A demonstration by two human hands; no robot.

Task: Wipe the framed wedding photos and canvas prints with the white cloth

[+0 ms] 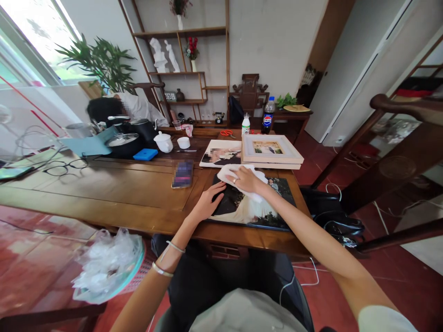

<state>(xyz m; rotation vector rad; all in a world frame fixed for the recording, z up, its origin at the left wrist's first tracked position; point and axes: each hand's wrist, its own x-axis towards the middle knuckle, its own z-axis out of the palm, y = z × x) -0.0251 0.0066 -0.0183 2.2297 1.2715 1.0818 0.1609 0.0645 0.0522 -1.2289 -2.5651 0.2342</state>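
A large dark photo print [273, 210] lies flat on the wooden table [114, 189] in front of me. My left hand [207, 200] rests flat on its left edge, fingers stretched out. My right hand [245, 180] presses a white cloth [228, 173] onto the upper part of the print, fingers laid over the cloth. Behind the print a white framed picture [272, 150] sits on a stack, with another photo print [221, 154] to its left.
A phone [182, 174] lies left of the print. Further back are a blue pad [145, 154], white teapot [164, 142], pots [122, 140], scissors [226, 133], a cola bottle [267, 115]. A person [114, 107] leans over at the far left. A bin with plastic [107, 265] stands at my left.
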